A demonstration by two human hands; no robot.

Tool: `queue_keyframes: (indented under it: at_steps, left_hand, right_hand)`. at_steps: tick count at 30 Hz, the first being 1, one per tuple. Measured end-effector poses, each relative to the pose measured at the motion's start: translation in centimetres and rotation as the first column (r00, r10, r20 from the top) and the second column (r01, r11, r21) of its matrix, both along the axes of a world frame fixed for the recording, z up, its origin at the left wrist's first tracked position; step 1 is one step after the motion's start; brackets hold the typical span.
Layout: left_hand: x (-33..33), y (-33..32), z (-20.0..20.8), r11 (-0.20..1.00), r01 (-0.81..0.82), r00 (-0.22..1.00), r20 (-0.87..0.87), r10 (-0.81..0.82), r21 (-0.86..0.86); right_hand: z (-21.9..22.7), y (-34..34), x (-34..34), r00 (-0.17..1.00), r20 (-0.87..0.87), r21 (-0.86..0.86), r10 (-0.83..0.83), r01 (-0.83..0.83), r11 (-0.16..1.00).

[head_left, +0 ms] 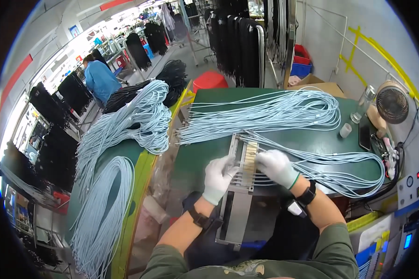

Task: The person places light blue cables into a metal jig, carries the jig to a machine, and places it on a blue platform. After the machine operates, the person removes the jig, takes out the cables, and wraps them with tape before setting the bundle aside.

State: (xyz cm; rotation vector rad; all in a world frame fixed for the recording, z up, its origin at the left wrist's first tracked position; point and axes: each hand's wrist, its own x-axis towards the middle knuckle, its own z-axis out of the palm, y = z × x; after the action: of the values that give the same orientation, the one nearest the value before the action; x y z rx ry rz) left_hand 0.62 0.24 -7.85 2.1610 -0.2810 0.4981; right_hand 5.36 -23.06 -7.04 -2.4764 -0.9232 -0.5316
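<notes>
A metal fixture (249, 188) with a row of brass-coloured slots (251, 152) lies at the front edge of the green table. Pale blue cables (363, 158) run into it from a looped bundle on the right. My left hand (218, 177), in a white glove, is at the fixture's left side. Its thumb and fingers are apart, close to the cable ends. On the opposite side my right hand (278, 168), also gloved, has its fingers curled together over the slots. Whatever those fingers pinch is hidden.
Behind the fixture a long bundle of pale blue cables (265, 114) covers the green table (209, 162). More cable bundles (109, 204) lie left, beyond a yellow-green edge (137, 204). At right are a fan (392, 102), a bottle (363, 104) and a phone (364, 135). A person in blue (99, 79) works far left.
</notes>
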Motion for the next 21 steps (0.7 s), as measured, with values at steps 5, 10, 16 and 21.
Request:
queue_keyframes:
  at_steps: [5,10,16,21]
  left_hand:
    - [0.3,0.8,-1.0,0.982,0.075,0.995,-0.053,-0.086,-0.171]
    - [2.0,1.5,-2.3,0.973,0.039,0.999,0.009,-0.038,-0.227]
    - [2.5,1.8,-1.5,0.999,-0.031,0.999,0.014,0.031,-0.006]
    - [2.1,1.7,-1.8,0.999,-0.034,0.999,0.026,0.033,0.012]
  right_hand:
    - [1.6,0.9,-1.2,0.979,-0.141,0.157,0.145,-0.122,0.98]
    - [1.8,-0.8,0.5,0.967,-0.222,0.159,0.126,-0.091,0.983]
    - [2.2,-0.7,0.5,0.987,-0.158,0.029,0.021,-0.016,0.999]
    - [1.8,-0.5,0.1,0.997,-0.077,-0.047,0.029,-0.033,0.998]
